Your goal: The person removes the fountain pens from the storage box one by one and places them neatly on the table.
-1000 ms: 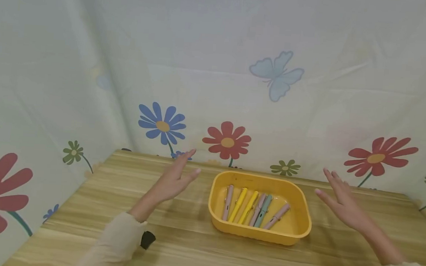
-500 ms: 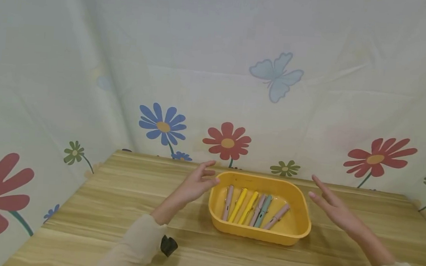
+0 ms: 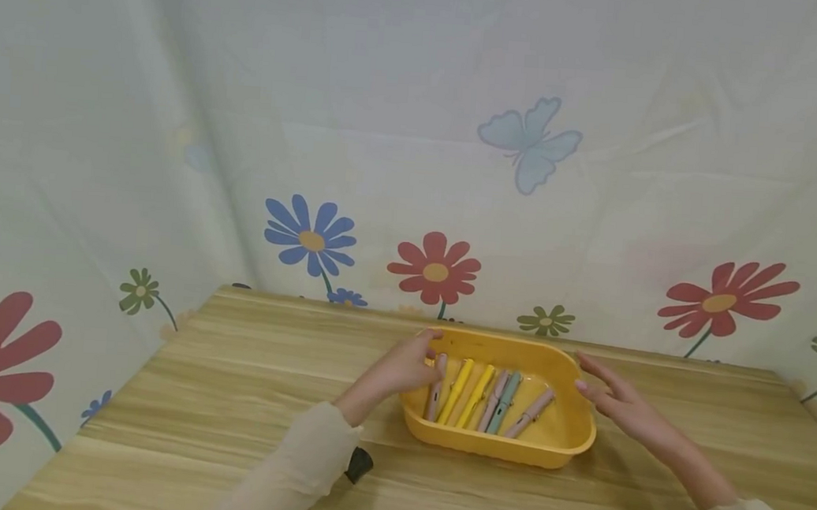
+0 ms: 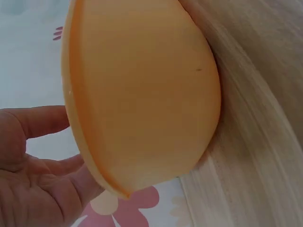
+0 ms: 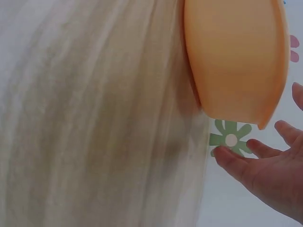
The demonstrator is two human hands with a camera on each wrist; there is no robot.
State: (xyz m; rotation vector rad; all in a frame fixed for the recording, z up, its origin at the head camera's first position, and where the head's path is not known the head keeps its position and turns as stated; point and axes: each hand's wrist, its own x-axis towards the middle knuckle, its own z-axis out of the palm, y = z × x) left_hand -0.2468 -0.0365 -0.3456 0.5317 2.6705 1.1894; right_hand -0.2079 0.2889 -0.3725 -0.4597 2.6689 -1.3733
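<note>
A yellow plastic tray (image 3: 502,448) rests on the table with several capped pens lying inside: two yellow pens (image 3: 476,398), a green pen (image 3: 505,404) and a few mauve pens (image 3: 531,413). My left hand (image 3: 400,367) is at the tray's left end, its thumb and fingers spread and overlapping the rim. In the left wrist view the thumb tip is right at the rim (image 4: 71,101), and other fingertips pass behind it. On the other side, my right hand (image 3: 628,409) has its fingers extended close to the right rim. The right wrist view shows these fingers (image 5: 232,163) apart from the tray wall.
The wood-grain table (image 3: 242,401) extends around the tray. Behind it hangs a pale cloth backdrop (image 3: 389,127) printed with flowers and a butterfly. Dark wrist devices (image 3: 359,465) are worn below both sleeves.
My left hand has moved right, from beside the tray to over its left rim. My right hand has come left toward the right rim. The tray and pens have stayed put.
</note>
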